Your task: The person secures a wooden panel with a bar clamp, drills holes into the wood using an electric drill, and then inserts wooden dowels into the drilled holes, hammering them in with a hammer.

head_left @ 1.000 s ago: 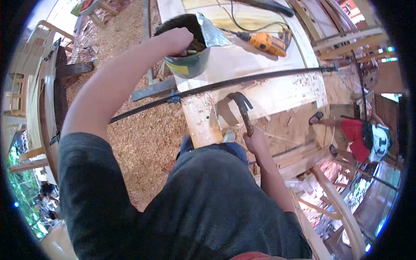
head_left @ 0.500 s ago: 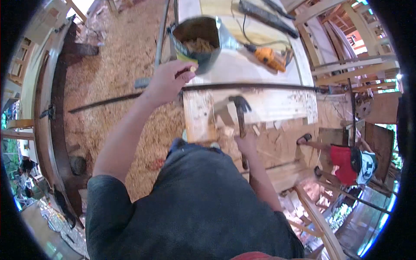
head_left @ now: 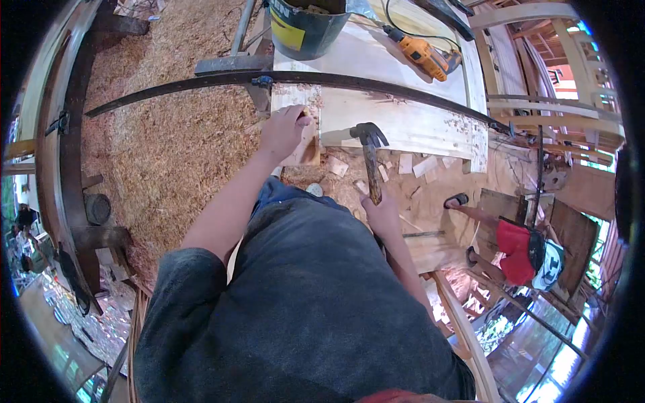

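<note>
My right hand (head_left: 381, 215) is wrapped round the wooden handle of a claw hammer (head_left: 370, 154), whose dark head points up and away from me. My left hand (head_left: 285, 136) is closed, fingers pinched on a small piece of wood (head_left: 306, 112) that barely shows. It hovers over the near left corner of a pale wooden panel (head_left: 396, 122) on the bench. A long dark metal bar clamp (head_left: 376, 85) crosses the panel. Beyond the bar stands a dark bucket (head_left: 318, 33) with a yellow label, holding wooden pieces.
An orange power drill (head_left: 423, 56) with a black cord lies right of the bucket. Wood shavings (head_left: 175, 148) cover the floor at left, and offcuts (head_left: 424, 166) lie beyond my right hand. Another person in red shorts (head_left: 517, 252) is at right. Timber frames (head_left: 564, 107) stand behind.
My left hand has drawn back from the bucket toward me, over the panel's corner. The hammer stays in my right hand. The view has tilted, so the bucket sits higher.
</note>
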Tool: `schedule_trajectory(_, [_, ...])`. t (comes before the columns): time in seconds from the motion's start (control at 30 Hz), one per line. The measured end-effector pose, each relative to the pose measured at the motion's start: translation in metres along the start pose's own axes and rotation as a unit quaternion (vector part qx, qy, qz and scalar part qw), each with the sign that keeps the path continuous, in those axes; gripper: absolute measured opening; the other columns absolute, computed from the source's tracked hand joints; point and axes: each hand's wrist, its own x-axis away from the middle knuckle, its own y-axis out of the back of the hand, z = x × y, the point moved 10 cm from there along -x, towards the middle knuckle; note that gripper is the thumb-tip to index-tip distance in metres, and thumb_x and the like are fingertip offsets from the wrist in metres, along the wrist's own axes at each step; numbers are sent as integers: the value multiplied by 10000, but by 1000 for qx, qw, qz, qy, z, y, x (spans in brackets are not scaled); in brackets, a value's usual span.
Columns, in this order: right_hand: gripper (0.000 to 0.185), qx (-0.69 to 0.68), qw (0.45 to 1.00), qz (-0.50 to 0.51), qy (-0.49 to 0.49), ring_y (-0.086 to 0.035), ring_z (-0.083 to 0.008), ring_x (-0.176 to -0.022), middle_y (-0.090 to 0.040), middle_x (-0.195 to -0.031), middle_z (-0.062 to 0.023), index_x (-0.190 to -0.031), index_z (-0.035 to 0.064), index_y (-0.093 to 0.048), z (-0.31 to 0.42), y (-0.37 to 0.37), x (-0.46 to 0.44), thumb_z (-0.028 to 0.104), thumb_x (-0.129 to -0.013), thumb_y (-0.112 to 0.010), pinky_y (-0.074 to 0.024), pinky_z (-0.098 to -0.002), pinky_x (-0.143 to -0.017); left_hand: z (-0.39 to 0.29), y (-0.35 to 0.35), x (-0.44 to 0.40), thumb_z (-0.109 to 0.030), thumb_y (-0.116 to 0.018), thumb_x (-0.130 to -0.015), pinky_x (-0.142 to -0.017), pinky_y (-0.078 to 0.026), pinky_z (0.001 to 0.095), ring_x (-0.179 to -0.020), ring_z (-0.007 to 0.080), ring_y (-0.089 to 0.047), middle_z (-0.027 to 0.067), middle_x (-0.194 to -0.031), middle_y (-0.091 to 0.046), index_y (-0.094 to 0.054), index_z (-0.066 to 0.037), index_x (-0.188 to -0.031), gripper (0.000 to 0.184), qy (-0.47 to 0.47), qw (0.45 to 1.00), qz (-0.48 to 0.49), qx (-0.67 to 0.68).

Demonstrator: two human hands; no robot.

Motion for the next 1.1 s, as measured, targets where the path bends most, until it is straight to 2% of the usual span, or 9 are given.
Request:
schedule_trajectory(0.17, [365, 17, 998, 36, -50, -648, -313, -731, -651, -770, -179, -918, -8, -634, 6, 19, 19, 346, -893, -720, -499, -437, -695, 2, -8, 0, -265, -589, -1006, -847, -533, 496, -1041, 375, -667, 158, -1102, -710, -639, -73, -1211, 286, -19, 998, 56, -4])
schedule_trajectory(0.27, [371, 8, 998, -22, 54, -641, -311, -703, -647, -754, -157, -947, -11, -631, 41, 37, 29, 348, -909, -713, -498, -438, -682, 21, -26, -2, -229, -599, -993, -840, -530, 491, -1021, 369, -668, 155, -1078, -711, -636, -74, -1196, 257, -16, 995, 97, 32])
schedule_trajectory(0.37, [342, -33, 998, 15, 53, -607, -271, -653, -619, -714, -116, -919, 3, -626, 61, 38, 33, 334, -913, -712, -481, -423, -645, -7, -4, 4, -215, -650, -967, -860, -548, 453, -1023, 379, -676, 167, -1114, -720, -652, -41, -1202, 292, -85, 996, 27, 5])
schedule_trajectory(0.47, [290, -75, 993, 23, 89, -568, -192, -625, -597, -687, -77, -923, 16, -641, 88, 42, 39, 295, -911, -720, -461, -378, -611, -12, 1, 11, -210, -639, -964, -823, -540, 472, -997, 373, -669, 143, -1041, -710, -656, -62, -1076, 186, -85, 996, -37, 5])
schedule_trajectory(0.57, [243, -82, 994, 38, 68, -536, -126, -623, -592, -686, -38, -930, 23, -650, 115, 50, 47, 252, -908, -728, -440, -330, -595, -10, 1, 10, -202, -634, -960, -828, -552, 454, -1009, 367, -674, 135, -1056, -713, -673, -61, -1066, 181, -77, 997, -12, -27])
schedule_trajectory(0.9, [171, -266, 934, 33, 235, -558, -65, -652, -592, -749, 20, -971, 34, -602, 163, 51, 63, 177, -988, -693, -441, -248, -584, -9, 5, 11, -149, -638, -939, -838, -569, 427, -1006, 337, -692, 124, -1114, -723, -700, -51, -1093, 192, -151, 988, -44, -9])
schedule_trajectory(0.97, [226, -127, 971, -6, 201, -595, -95, -665, -644, -807, -22, -961, 15, -625, 134, 16, 32, 226, -982, -703, -476, -279, -603, -14, 8, 12, -148, -627, -940, -826, -563, 432, -1003, 337, -688, 122, -1080, -721, -693, -58, -1084, 181, -160, 986, -47, -5])
schedule_trajectory(1.03, [344, 105, 976, 4, 192, -625, -135, -672, -663, -812, -59, -999, -2, -646, 113, -15, 6, 333, -959, -712, -505, -322, -628, 5, 1, 11, -158, -632, -940, -837, -561, 438, -1014, 336, -684, 123, -1082, -719, -695, -55, -1090, 192, -115, 960, -43, 251])
schedule_trajectory(1.1, [386, 115, 981, 38, 152, -630, -150, -685, -655, -797, -79, -1014, -11, -648, 107, -9, 7, 366, -947, -698, -509, -336, -643, 10, -4, 7, -156, -628, -950, -840, -561, 432, -1013, 325, -682, 121, -1081, -714, -695, -51, -1094, 192, -116, 961, -32, 250])
